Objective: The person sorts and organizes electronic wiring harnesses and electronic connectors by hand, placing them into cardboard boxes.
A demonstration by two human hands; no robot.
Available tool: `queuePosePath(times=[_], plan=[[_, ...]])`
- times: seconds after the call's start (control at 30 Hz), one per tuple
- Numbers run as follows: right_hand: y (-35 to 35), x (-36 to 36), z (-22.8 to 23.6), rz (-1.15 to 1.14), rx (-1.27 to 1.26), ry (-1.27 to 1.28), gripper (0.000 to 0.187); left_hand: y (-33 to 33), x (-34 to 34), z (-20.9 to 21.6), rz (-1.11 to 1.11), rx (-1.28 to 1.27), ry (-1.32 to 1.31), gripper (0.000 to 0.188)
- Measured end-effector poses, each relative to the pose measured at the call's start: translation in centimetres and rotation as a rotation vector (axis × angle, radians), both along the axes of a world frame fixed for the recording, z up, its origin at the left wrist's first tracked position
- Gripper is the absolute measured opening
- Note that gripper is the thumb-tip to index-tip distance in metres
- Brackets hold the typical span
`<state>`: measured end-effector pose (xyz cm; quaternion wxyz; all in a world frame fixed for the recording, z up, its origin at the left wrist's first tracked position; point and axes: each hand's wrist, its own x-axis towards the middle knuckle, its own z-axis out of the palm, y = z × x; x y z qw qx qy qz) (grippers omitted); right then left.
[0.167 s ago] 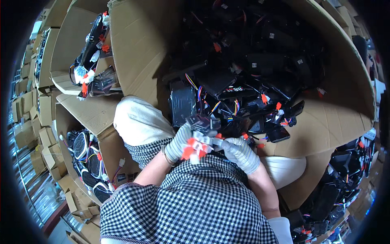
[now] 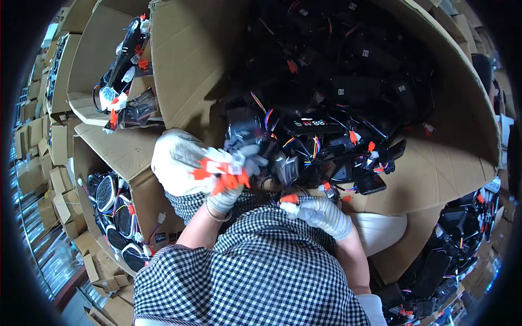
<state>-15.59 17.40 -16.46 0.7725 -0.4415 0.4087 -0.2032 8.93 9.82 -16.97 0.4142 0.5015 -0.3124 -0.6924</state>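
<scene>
My left hand [image 2: 224, 200], in a pale knitted glove, is closed around a bunch of orange and white plug connectors [image 2: 225, 169], somewhat blurred. The bunch lies above my left knee, at the near edge of the big carton. To the right, my right hand [image 2: 327, 217], in a striped pale glove, pinches an orange and white plug [image 2: 289, 202]; its wires are hard to make out. A dark part in a clear wrapper [image 2: 285, 168] sits just beyond the space between my hands. Behind it, black display panels [image 2: 312, 125] with coloured wires lie heaped in the carton.
The large cardboard carton [image 2: 182, 70] opens in front of me. On the left, a carton holds wired parts [image 2: 130, 70], and below it another holds round black speakers [image 2: 124, 220]. More black parts [image 2: 435, 266] fill a box at lower right.
My hands have moved apart. The left has carried its bunch of connectors left and slightly away from me; an orange and white plug now shows at my right fingertips.
</scene>
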Motion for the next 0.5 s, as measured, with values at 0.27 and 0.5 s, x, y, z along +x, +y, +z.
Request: queuePosePath(times=[0.27,0.5], plan=[[3.7,-7.9,-1.1,-0.104,0.849,-0.567,0.031,-4.8,0.9,-2.3,0.026,-0.722,0.499,0.033],[5.6,-8.4,-2.2,-0.968,-0.003,-0.871,0.040,-5.4,-0.5,10.2,0.475,-0.677,0.115,0.030]])
